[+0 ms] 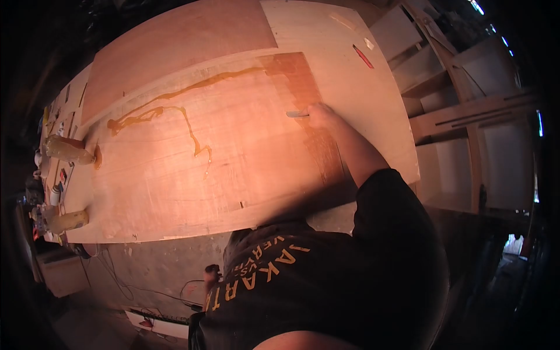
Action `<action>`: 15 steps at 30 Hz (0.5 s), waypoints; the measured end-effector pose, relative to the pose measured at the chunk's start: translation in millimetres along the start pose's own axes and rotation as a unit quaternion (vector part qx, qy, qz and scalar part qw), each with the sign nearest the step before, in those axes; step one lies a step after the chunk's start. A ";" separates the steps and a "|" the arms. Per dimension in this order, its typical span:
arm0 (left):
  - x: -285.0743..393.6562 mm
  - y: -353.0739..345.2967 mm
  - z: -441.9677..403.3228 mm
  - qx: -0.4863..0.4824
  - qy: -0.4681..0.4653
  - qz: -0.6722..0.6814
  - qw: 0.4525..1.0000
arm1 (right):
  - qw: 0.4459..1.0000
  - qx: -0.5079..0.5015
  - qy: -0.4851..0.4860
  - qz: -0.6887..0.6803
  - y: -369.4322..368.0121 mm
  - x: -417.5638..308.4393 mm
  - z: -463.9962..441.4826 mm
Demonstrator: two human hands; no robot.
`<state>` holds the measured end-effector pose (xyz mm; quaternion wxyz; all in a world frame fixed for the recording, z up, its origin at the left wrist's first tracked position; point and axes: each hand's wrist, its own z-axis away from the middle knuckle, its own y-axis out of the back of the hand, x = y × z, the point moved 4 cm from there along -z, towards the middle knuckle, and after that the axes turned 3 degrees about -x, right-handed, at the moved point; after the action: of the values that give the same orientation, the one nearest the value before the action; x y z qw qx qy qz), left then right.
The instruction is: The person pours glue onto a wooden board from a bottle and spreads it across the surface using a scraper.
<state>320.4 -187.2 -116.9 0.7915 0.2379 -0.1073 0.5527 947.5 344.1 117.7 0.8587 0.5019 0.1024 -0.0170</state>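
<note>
R hand (321, 115) reaches fwd over the board (251, 140), arm slanting up and L from the sleeve. Its fingers are closed on 1 scraper (296, 114), near the board's R end; the scraper pokes out L, long way side to side. L hand (212, 274) hangs low by the body, below the table (373, 105); can't tell its fingers' state. The board's long way runs L to R, w/ runny glue (175, 91) on it. 2 bottles (70, 150) lie at L, 1 red pen (363, 56) at top R.
</note>
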 end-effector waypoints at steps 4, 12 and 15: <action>32.5 40.7 -9.6 0.032 -0.067 0.042 0.996 | 1.000 0.006 -0.008 -0.024 -46.4 -18.8 97.2; 24.6 79.3 -29.9 -0.001 -0.156 -0.183 0.971 | 1.000 0.022 -0.009 -0.001 -128.7 -33.2 220.4; -6.6 90.6 -55.1 0.001 -0.350 -0.384 0.855 | 0.999 0.046 -0.029 0.003 -136.4 -40.3 245.7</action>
<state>228.9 -140.3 -144.0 0.8507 0.4387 -0.2766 0.0857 929.1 60.9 125.2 0.8374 0.5405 0.0750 -0.0331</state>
